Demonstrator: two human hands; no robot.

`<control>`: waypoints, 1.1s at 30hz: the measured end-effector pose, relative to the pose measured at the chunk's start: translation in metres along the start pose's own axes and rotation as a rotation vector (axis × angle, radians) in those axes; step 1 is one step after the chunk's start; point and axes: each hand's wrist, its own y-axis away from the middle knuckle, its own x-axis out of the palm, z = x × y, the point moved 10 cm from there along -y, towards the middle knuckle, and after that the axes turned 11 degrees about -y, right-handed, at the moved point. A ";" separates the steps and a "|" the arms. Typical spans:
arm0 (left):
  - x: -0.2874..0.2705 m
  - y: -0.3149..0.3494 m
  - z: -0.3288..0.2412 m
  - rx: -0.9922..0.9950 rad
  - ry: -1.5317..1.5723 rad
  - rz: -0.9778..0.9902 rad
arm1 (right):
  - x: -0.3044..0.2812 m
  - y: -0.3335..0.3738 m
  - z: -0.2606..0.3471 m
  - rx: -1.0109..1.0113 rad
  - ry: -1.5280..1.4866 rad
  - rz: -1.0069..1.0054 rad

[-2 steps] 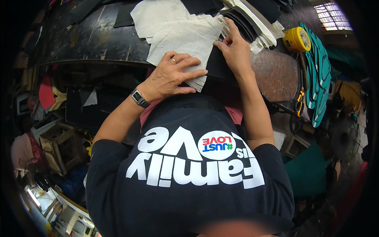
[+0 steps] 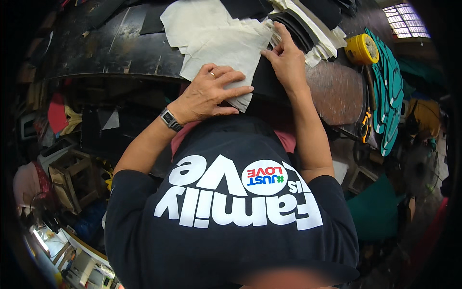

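A cream-white piece of cloth point(image 2: 224, 45) lies on the dark work table, its pointed lower end hanging over the near edge. My left hand point(image 2: 209, 91) rests flat on the lower part of this cloth, fingers spread and pressing down. On the cloth's right edge, my right hand point(image 2: 287, 58) touches with the index finger stretched out and the thumb apart below it; the other fingers curl under. Black fabric shows beneath the cloth beside my right thumb. Just past my right fingertips is a stack of black and cream cut pieces point(image 2: 301, 31).
The dark table point(image 2: 149, 53) curves along the front. At right are a yellow tub point(image 2: 358, 49), orange-handled scissors point(image 2: 365, 126) and a hanging bundle of green cut pieces point(image 2: 389, 91). A wooden stool point(image 2: 72, 178) stands on the lower left, among clutter.
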 end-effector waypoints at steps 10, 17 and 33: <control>-0.001 0.002 -0.003 -0.044 0.002 -0.019 | -0.023 0.047 0.042 -0.170 0.333 0.007; -0.006 0.005 -0.010 -0.092 0.051 -0.101 | -0.007 0.045 0.040 -0.144 0.069 0.166; -0.047 -0.035 0.138 -0.350 -0.141 -0.239 | 0.071 -0.158 0.070 -0.460 -0.047 0.204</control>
